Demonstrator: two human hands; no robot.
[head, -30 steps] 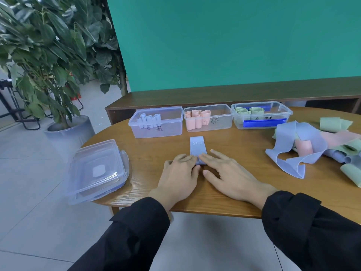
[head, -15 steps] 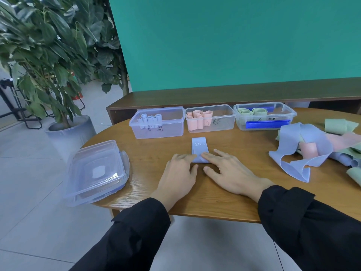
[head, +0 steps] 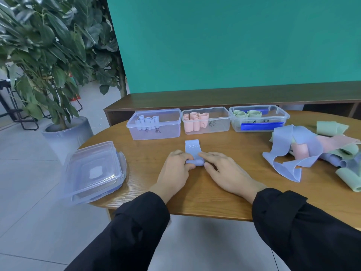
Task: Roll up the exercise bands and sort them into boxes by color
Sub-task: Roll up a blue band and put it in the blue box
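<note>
A: Near the table's [head: 148,159] front edge, what are the hands doing?

B: Both rest on a blue band [head: 192,151] that lies flat, running toward the far edge, with "20" printed on its far end. Its near end is wound into a small roll. The left hand [head: 174,174] has its fingers [head: 188,157] curled round the roll's left end; the right hand [head: 227,173] pinches the right end, fingers bent over the top and thumb against the near side.

A: And the boxes?

B: Three clear boxes sit in a row along the far edge. The left box [head: 155,124] holds blue rolls [head: 147,122] at its left side, the middle box [head: 206,120] holds pink rolls [head: 195,121], and the right box [head: 258,118] holds green rolls [head: 247,114] plus a dark blue strip on its front wall. There is handwriting on the fronts, too small to read.

A: What else is on the table?

B: Toward the right edge lies a heap of loose bands [head: 312,151]: a long blue one looped on top, pink and green ones under and beside it, some partly curled. At the left edge is a stack of clear lids [head: 93,172], overhanging the rim.

A: Beyond the table?

B: A dark wooden bench [head: 214,97] against a green wall, and a potted plant [head: 45,55] on the tiled floor to the left.
</note>
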